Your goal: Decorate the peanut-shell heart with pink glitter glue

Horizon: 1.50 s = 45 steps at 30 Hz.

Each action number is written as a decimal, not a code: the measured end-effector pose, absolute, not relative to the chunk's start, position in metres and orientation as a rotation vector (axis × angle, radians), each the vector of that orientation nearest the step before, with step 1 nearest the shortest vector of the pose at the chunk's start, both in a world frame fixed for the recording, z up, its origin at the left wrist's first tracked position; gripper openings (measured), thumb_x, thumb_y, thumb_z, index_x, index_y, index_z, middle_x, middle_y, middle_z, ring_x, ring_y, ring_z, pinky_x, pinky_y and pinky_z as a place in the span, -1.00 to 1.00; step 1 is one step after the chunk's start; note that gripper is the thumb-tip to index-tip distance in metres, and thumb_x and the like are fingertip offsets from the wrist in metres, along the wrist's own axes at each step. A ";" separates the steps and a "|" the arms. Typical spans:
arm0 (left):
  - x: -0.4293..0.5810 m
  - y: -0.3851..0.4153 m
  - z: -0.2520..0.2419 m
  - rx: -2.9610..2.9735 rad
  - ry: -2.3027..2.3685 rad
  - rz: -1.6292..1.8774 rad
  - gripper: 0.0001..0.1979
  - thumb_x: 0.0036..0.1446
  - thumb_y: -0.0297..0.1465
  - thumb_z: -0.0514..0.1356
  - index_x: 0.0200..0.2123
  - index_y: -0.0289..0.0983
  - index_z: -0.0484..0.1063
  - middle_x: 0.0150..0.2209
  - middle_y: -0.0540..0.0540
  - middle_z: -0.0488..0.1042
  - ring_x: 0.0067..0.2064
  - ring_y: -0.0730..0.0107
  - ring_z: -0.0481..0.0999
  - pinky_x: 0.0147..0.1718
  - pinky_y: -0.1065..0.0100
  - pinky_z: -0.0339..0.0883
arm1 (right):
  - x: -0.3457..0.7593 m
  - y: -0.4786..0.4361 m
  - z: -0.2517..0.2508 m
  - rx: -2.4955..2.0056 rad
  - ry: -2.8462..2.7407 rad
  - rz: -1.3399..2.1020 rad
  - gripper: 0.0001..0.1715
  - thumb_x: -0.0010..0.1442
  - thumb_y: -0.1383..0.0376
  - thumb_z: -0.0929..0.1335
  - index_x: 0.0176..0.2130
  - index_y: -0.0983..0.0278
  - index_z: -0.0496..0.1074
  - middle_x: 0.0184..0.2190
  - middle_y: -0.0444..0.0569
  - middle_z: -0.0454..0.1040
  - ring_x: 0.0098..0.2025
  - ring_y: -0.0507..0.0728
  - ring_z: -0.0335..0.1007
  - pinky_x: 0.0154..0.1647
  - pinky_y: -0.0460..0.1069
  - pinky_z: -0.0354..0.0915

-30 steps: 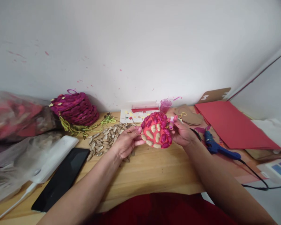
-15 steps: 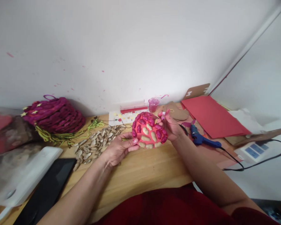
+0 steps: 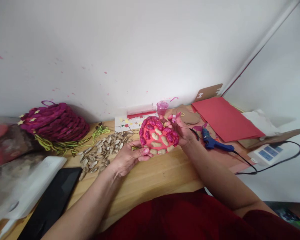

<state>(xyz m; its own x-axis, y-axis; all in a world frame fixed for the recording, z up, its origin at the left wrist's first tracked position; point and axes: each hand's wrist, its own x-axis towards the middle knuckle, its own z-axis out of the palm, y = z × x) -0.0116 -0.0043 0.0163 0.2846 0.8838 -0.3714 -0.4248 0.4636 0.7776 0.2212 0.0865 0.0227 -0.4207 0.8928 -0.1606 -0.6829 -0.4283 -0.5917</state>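
Above the table, a red disc ornament is held up, tilted toward me. Magenta-painted peanut shells curve round its upper and right edges, with plain tan shells in the middle and along the bottom. My left hand grips the lower left edge, thumb on the front and a bit of yellow yarn beside the fingers. At the right edge, my right hand is curled against the ornament; its fingertips are stained pink, and part of its grip is hidden. Loose peanut shells lie in a heap beyond my left wrist.
At left sit a magenta yarn piece, a white power strip or box and a black phone or tablet. A plastic cup stands by the wall. To the right are a blue glue gun, red sheets and a corded outlet box.
My view has shifted slightly, so the table things sit a little higher and further left. Both hands keep the ornament up, with the right fingers slightly moved.
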 end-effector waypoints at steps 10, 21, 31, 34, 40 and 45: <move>-0.012 -0.004 0.014 0.612 0.880 0.991 -0.50 -0.34 -0.34 0.71 -0.33 -0.40 0.66 -0.42 -0.18 0.70 -0.45 0.41 0.67 -0.47 0.54 0.58 | 0.224 0.091 0.017 -0.575 -0.629 1.936 -0.70 0.34 0.08 0.49 -0.34 0.18 0.50 -0.19 -0.17 0.68 -0.42 -0.05 0.47 -0.44 -0.15 0.46; -0.011 0.002 0.017 0.436 0.963 1.261 -0.62 -0.24 -0.44 0.68 -0.36 -0.35 0.64 -0.33 -0.12 0.71 -0.33 0.34 0.68 -0.44 0.44 0.57 | 0.223 0.094 0.014 -0.526 -0.712 1.886 -0.66 0.25 0.01 0.55 -0.38 0.13 0.50 -0.22 -0.16 0.70 -0.15 0.07 0.63 -0.22 -0.04 0.53; -0.011 0.005 0.012 0.538 0.979 1.423 -0.59 -0.35 -0.27 0.71 -0.42 -0.26 0.69 -0.31 -0.05 0.71 -0.27 0.41 0.56 -0.24 0.42 0.36 | 0.193 0.061 -0.002 -0.439 -1.206 2.154 -0.44 -0.01 -0.12 0.65 -0.33 0.22 0.53 -0.34 -0.02 0.65 -0.13 0.22 0.69 -0.27 0.01 0.55; -0.009 0.004 0.012 0.565 0.918 1.393 -0.58 -0.28 -0.25 0.69 -0.35 -0.28 0.70 -0.28 -0.10 0.72 -0.26 0.36 0.59 -0.19 0.38 0.38 | 0.178 0.054 -0.003 -0.423 -1.209 2.209 -0.41 -0.04 -0.14 0.65 -0.33 0.23 0.52 -0.28 0.02 0.68 0.00 0.28 0.68 -0.13 0.11 0.59; -0.010 0.004 0.012 0.546 0.839 1.406 -0.60 -0.24 -0.26 0.68 -0.35 -0.28 0.67 -0.31 -0.09 0.72 -0.23 0.34 0.65 -0.13 0.39 0.46 | 0.165 0.041 0.001 -0.429 -1.071 2.217 -0.48 -0.04 -0.08 0.67 -0.32 0.21 0.57 -0.17 0.02 0.70 0.25 0.33 0.56 0.15 0.20 0.53; -0.012 0.005 0.014 0.544 0.830 1.356 -0.57 -0.24 -0.28 0.68 -0.34 -0.31 0.64 -0.35 -0.12 0.70 -0.24 0.29 0.68 -0.17 0.37 0.49 | 0.165 0.032 0.001 -0.424 -1.113 2.245 -0.49 -0.02 -0.07 0.67 -0.34 0.22 0.57 -0.04 0.06 0.67 0.27 0.31 0.55 0.30 0.25 0.46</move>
